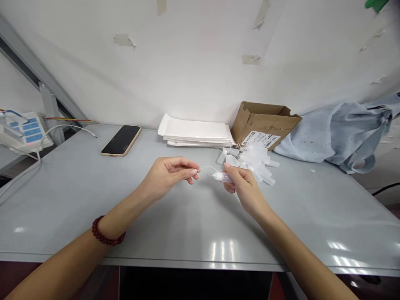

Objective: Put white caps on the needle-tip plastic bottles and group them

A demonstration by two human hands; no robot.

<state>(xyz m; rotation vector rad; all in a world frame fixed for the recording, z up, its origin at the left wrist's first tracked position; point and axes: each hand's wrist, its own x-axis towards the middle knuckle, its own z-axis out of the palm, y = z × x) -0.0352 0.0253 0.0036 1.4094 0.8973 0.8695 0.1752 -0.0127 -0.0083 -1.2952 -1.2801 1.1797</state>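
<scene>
My right hand (242,183) grips a small translucent bottle (222,177) with a thin metal needle tip that points left. A thin white strand (209,167) arcs from beside the bottle to my left hand (175,175), whose thumb and fingertips pinch its end. Something small and pinkish shows at that pinch, too small to name. Both hands are held above the grey table (175,233), with a short gap between them. Just behind my right hand lies a pile of translucent white plastic pieces (254,158) with thin strings; my hand hides part of it.
White padded envelopes (196,130) are stacked against the wall, beside an open cardboard box (265,121). A phone (121,141) lies at the back left. Light blue fabric (331,133) rests at the right. A white cable (39,146) and a white-and-blue device (29,129) are at far left.
</scene>
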